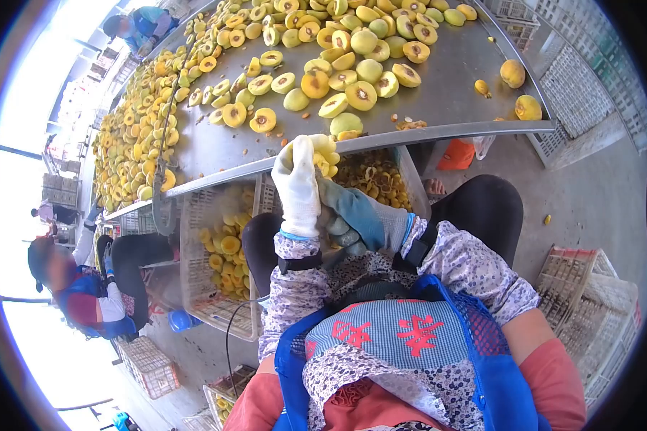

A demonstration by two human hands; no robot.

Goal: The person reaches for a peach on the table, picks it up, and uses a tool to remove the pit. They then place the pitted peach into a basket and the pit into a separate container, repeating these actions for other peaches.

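Note:
My left hand (298, 188), in a white glove, is raised at the near edge of the metal table (438, 129), its fingers curled in. Yellow shows at its fingertips, beside a peach half (346, 125) on the table. Just below and to the right, my right hand (356, 219) wears a grey-blue glove and is closed, with its upper end against the left hand. What either hand grips is hidden by the gloves, and I cannot tell what it is. Halved yellow peaches (361, 95), many with brown centres, cover the table beyond.
Under the table edge stand a crate of peach halves (226, 305) and a bin of dark scraps (370, 176). A co-worker (86, 287) sits at the left; another person (140, 29) is at the far side. Stacked crates (589, 302) stand at the right.

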